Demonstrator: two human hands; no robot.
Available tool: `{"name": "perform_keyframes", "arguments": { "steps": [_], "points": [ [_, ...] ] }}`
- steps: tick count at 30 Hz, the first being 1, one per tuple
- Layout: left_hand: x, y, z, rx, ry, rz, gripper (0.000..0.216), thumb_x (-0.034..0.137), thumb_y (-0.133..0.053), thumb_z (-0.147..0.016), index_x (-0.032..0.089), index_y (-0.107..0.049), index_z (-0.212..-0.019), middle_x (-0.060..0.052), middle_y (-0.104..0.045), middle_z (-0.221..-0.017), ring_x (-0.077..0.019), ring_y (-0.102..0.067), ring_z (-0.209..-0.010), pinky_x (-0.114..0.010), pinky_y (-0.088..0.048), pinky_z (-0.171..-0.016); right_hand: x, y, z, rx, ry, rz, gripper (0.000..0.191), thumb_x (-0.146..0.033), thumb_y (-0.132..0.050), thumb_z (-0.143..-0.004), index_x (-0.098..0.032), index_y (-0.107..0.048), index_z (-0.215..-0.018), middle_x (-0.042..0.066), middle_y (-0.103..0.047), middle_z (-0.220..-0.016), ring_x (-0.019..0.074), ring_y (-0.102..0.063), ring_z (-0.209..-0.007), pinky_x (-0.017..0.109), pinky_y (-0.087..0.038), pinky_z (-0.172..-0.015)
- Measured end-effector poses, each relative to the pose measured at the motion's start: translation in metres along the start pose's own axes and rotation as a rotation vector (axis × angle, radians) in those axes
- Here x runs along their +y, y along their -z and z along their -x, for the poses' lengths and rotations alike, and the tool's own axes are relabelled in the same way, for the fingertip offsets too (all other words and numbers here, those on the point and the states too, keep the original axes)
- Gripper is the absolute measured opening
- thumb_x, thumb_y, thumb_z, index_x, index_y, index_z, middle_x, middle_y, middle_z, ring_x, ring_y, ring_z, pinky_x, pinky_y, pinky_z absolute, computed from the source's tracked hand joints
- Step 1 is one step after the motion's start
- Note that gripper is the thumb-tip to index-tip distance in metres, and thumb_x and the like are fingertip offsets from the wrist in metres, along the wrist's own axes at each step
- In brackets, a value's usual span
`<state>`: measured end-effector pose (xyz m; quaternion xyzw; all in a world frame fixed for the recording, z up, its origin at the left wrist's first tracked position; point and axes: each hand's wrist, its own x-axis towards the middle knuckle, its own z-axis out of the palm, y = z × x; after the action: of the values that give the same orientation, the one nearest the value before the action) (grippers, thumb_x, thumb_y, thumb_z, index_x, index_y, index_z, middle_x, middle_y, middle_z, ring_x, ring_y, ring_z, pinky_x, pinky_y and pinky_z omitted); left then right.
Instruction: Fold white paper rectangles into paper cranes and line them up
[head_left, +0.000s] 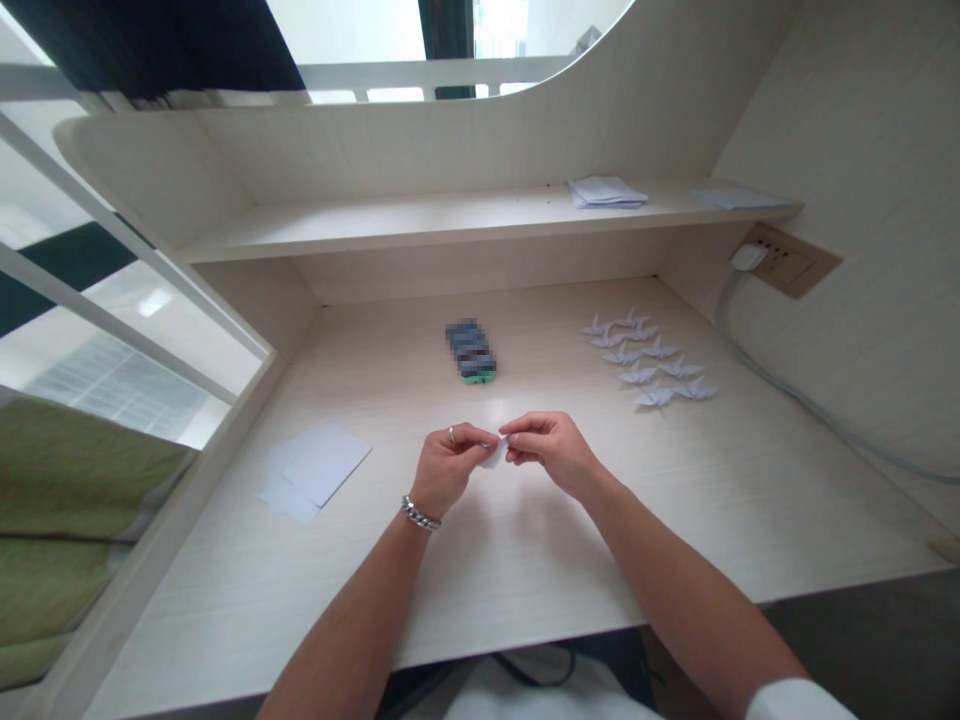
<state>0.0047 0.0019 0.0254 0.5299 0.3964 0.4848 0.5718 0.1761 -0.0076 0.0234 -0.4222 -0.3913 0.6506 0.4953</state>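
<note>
Left hand (448,462): I see it just left of the paper piece (496,452), fingertips pinching its edge.
Right hand (551,450): just right of it, fingertips pinched likewise.
Forearms: bare, converging toward it.

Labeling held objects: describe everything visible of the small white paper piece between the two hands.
The small white paper piece is thin, sheet-like paper, apparently partly folded; only a narrow tilted sliver shows, the rest hidden in the grip. The left hand pinches one end, the right hand the other, over the pale wooden desk. Fold shape and desk contact cannot be told.
</note>
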Motion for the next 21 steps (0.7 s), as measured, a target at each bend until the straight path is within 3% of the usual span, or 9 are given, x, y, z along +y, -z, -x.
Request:
{"name": "perform_keyframes", "arguments": {
  "steps": [11, 21],
  "points": [
    [-0.0013, 0.0007, 0.0009, -0.037, -0.093, -0.172, 0.008, 0.017, -0.071, -0.071, 0.017, -0.077, -0.076, -0.003, -0.068, -0.068, -0.011, -0.058, -0.06, -0.021, -0.043, -0.054, -0.0006, 0.0006, -0.0006, 0.018, -0.002, 0.007, 0.018, -0.022, -0.077, -0.059, -0.013, -0.076, -0.075, 0.005, -0.07, -0.058, 0.0144, -0.066, -0.055, 0.026, -0.053, -0.057],
    [0.002, 0.004, 0.0023, -0.075, -0.259, -0.238, 0.007, 0.017, -0.07, -0.075, 0.018, -0.077, -0.073, -0.003, -0.065, -0.066, -0.0114, -0.059, -0.059, -0.022, -0.045, -0.054, -0.0044, 0.0045, 0.0019, -0.083, -0.053, -0.039, 0.023, -0.021, -0.077, -0.061, -0.012, -0.076, -0.082, 0.008, -0.073, -0.065, 0.0161, -0.069, -0.061, 0.028, -0.056, -0.063]
  ]
}}
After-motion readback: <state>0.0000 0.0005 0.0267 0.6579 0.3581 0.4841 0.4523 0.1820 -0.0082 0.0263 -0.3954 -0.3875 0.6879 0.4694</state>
